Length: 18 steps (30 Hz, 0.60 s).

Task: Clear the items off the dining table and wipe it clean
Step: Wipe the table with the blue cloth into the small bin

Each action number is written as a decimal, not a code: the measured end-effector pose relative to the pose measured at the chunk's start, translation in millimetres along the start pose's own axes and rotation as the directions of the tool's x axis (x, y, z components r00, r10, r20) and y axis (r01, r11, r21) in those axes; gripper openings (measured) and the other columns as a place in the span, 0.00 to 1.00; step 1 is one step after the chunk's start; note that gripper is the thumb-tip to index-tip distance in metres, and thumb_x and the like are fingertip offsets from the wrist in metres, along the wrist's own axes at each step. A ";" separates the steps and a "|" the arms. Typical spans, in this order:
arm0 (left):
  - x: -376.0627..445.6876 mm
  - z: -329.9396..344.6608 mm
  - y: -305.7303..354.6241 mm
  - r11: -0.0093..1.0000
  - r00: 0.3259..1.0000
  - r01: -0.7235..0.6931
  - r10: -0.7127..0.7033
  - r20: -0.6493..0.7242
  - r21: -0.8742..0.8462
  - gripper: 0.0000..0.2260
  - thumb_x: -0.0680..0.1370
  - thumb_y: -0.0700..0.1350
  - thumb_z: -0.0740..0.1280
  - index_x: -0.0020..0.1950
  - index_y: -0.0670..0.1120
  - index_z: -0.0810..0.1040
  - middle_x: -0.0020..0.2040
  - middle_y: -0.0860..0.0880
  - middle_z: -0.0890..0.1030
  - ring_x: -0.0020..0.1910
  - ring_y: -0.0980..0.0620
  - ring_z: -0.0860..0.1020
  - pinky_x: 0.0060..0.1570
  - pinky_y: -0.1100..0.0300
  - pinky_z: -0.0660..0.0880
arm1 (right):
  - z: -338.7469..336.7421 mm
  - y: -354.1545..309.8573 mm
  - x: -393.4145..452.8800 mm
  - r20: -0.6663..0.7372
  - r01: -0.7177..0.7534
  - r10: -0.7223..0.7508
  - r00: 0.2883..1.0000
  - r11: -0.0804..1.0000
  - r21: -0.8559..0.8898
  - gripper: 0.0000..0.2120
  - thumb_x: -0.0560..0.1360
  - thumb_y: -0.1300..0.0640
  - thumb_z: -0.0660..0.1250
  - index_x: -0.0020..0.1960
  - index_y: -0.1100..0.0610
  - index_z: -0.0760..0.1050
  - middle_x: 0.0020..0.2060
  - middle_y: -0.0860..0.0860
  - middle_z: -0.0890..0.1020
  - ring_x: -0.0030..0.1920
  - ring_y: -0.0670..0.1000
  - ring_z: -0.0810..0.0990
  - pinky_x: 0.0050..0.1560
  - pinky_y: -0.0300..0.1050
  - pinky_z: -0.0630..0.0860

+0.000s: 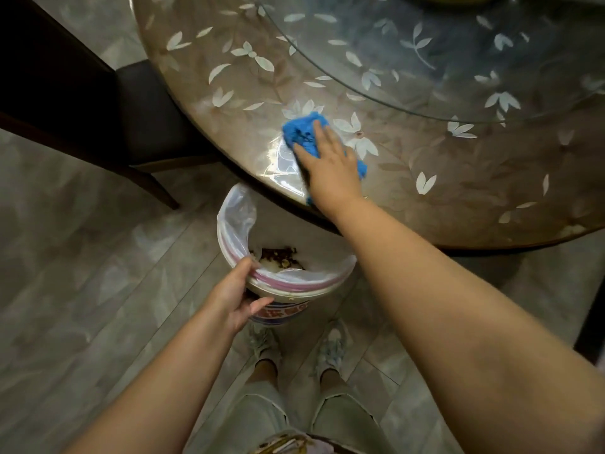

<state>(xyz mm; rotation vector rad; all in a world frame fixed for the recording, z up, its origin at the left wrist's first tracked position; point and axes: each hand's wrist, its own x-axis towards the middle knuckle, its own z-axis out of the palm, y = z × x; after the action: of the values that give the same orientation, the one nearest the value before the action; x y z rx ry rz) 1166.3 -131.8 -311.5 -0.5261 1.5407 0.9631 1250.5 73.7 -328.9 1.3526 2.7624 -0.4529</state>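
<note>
At the counter [425, 191] edge, right hand [330, 165] presses flat-fingered on the blue cloth [301, 131]; left hand [235, 296] grips the bin [294, 290] rim.

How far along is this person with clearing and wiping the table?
Clearing looks done on the visible part of the table, which shows no dishes. Wiping is under way: the right hand presses a blue cloth near the edge, while the left hand holds a lined bin just below. The far side is out of view.
</note>
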 end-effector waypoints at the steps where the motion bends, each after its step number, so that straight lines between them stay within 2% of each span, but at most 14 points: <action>1: -1.3 0.1 0.3 1.000 1.000 0.005 -0.005 0.005 -0.001 0.02 0.77 0.41 0.65 0.47 0.43 0.75 0.46 0.42 0.80 0.51 0.45 0.80 0.53 0.48 0.80 | -1.6 15.4 -11.9 -0.031 -0.067 0.067 0.997 0.998 0.012 0.36 0.73 0.64 0.66 0.76 0.44 0.60 0.79 0.56 0.46 0.79 0.59 0.46 0.74 0.60 0.51; 4: -4.4 1.5 -0.4 1.000 1.000 0.005 -0.005 0.008 0.007 0.02 0.77 0.41 0.64 0.46 0.43 0.75 0.44 0.42 0.80 0.47 0.46 0.80 0.42 0.50 0.81 | -6.7 67.4 -53.2 -0.095 -0.254 0.257 0.962 0.966 0.040 0.37 0.72 0.65 0.67 0.76 0.45 0.62 0.79 0.57 0.48 0.78 0.59 0.46 0.74 0.60 0.49; 7: -7.1 5.5 -3.6 1.000 1.000 -0.012 0.012 0.009 0.027 0.04 0.78 0.42 0.63 0.44 0.44 0.75 0.44 0.43 0.79 0.45 0.48 0.79 0.47 0.52 0.80 | -12.1 121.0 -86.4 -0.167 -0.399 0.403 0.900 0.915 0.061 0.33 0.73 0.68 0.62 0.73 0.45 0.67 0.79 0.57 0.52 0.78 0.59 0.49 0.74 0.61 0.51; 9: -8.0 9.8 -6.1 0.999 1.000 -0.017 0.017 0.011 0.041 0.05 0.78 0.42 0.63 0.42 0.45 0.75 0.44 0.44 0.79 0.44 0.49 0.78 0.51 0.52 0.79 | -15.4 148.3 -101.9 -0.198 -0.530 0.538 0.820 0.843 0.094 0.32 0.73 0.67 0.61 0.73 0.45 0.68 0.79 0.56 0.52 0.78 0.59 0.49 0.74 0.61 0.51; 11: -6.6 11.2 -7.3 0.999 1.000 -0.016 0.016 0.013 0.046 0.04 0.77 0.42 0.64 0.42 0.45 0.75 0.43 0.45 0.79 0.44 0.50 0.78 0.46 0.54 0.80 | -14.5 156.6 -106.1 -0.212 -0.637 0.659 0.721 0.752 0.172 0.29 0.74 0.66 0.61 0.72 0.45 0.69 0.79 0.56 0.51 0.78 0.58 0.48 0.74 0.61 0.51; 13: -5.6 14.5 -10.0 0.998 1.000 -0.012 0.011 0.020 0.056 0.04 0.77 0.42 0.64 0.42 0.45 0.75 0.43 0.45 0.80 0.44 0.50 0.79 0.42 0.55 0.80 | -12.0 143.0 -100.7 -0.226 -0.679 0.718 0.658 0.696 0.232 0.28 0.74 0.66 0.63 0.71 0.46 0.70 0.79 0.55 0.51 0.78 0.58 0.49 0.74 0.60 0.51; 14: -5.7 16.6 -11.9 0.998 1.000 -0.006 0.005 0.020 0.056 0.04 0.77 0.42 0.64 0.43 0.45 0.75 0.43 0.45 0.80 0.44 0.50 0.79 0.41 0.55 0.80 | -9.5 129.4 -97.1 -0.224 -0.674 0.718 0.659 0.696 0.248 0.28 0.74 0.65 0.64 0.71 0.46 0.70 0.79 0.55 0.51 0.78 0.57 0.49 0.74 0.59 0.52; 15: -6.0 19.1 -13.9 0.999 1.000 0.000 -0.001 0.020 0.053 0.04 0.77 0.42 0.64 0.43 0.45 0.75 0.44 0.44 0.80 0.44 0.49 0.79 0.40 0.54 0.80 | -5.8 113.4 -94.5 -0.221 -0.639 0.687 0.692 0.726 0.254 0.29 0.73 0.65 0.64 0.71 0.47 0.70 0.79 0.55 0.52 0.78 0.57 0.50 0.74 0.58 0.52; 18: -7.3 28.5 -19.0 0.998 1.000 0.003 -0.005 0.026 0.069 0.03 0.77 0.42 0.64 0.43 0.44 0.75 0.44 0.44 0.80 0.43 0.49 0.79 0.39 0.54 0.80 | 10.3 64.9 -99.9 -0.233 -0.357 0.411 0.882 0.903 0.241 0.30 0.70 0.69 0.65 0.70 0.51 0.73 0.78 0.57 0.57 0.78 0.59 0.54 0.73 0.59 0.53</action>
<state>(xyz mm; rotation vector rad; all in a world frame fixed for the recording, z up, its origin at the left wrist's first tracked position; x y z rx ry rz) 1199.4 -120.7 -309.0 -0.4659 1.5430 0.9077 1362.0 31.7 -339.1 2.1094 2.5901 -0.5505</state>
